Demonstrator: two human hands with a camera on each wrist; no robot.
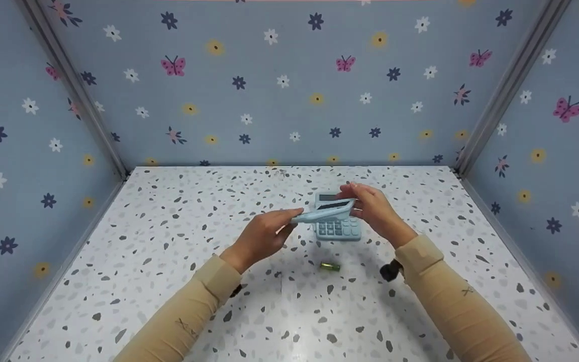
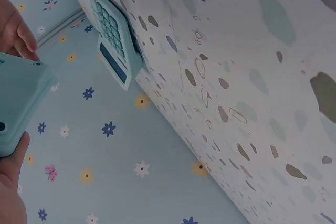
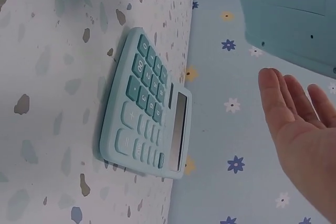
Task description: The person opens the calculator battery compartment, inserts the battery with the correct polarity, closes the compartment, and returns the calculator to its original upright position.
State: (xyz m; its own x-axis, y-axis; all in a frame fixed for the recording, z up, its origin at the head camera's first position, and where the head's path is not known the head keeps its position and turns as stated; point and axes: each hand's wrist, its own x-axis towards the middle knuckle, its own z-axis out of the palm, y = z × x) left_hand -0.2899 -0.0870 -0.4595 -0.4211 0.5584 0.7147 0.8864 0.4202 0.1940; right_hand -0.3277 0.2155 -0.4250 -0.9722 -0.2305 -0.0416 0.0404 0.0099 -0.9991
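Note:
My left hand (image 1: 263, 235) grips the near-left end of a pale blue calculator (image 1: 324, 215), its thumb below and fingers on top. That calculator is tilted in the air, and the right wrist view looks onto its back, where a small latch shows. Beside its far-right end is my right hand (image 1: 377, 211), fingers loosely extended; a gap separates them from the calculator in the right wrist view. A second pale blue calculator (image 3: 139, 111) lies keys up on the table, partly covered by the held one in the head view. A green battery (image 1: 330, 267) lies nearer to me.
The white speckled table (image 1: 179, 281) is bounded by blue flowered panels (image 1: 279, 65) at the back and both sides. Grey metal posts (image 1: 81, 90) stand in the back corners. A small black object (image 1: 390, 271) shows beneath my right cuff.

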